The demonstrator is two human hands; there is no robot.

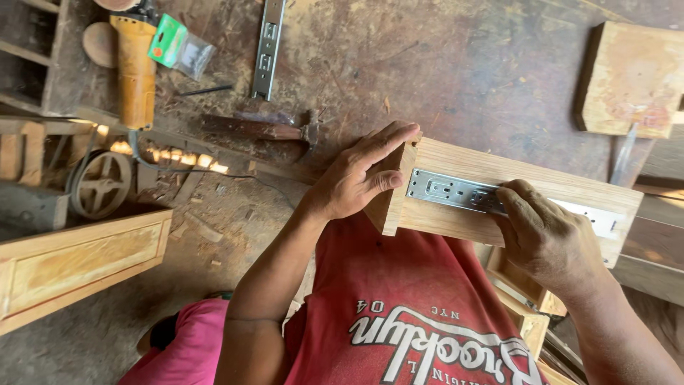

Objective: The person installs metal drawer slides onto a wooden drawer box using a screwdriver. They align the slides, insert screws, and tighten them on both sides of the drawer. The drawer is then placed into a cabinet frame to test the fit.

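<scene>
Two hands are on the work as I watch from the head view. My left hand (356, 178) lies flat against the end of the wooden box (513, 196), fingers stretched across its corner and thumb pressed on the side face; it steadies the box by pressing and does not close round anything. My right hand (545, 235) is curled over the metal slide (449, 191) that lies along the box's side, fingertips bearing on the rail about midway. The grip there is nearly closed, but I cannot tell whether the fingers pinch a screw or small tool or only press the slide down, since they hide that spot.

As to progress, I judge the slide already laid in place lengthwise on the box side, its left end near the corner under my left thumb. Whether any screw is driven I cannot see; the visible holes at the left end look empty, so fixing seems largely left to do.

Beyond the box, on the bench (456, 64), a second slide (267, 46) lies well apart, with a hammer (260, 128) nearer, just beyond my left hand. A yellow grinder (135, 71) sits at far left beside a small green packet (171, 43), and a wood block (630, 78) rests at far right. A framed panel (78, 264) lies lower left.
</scene>
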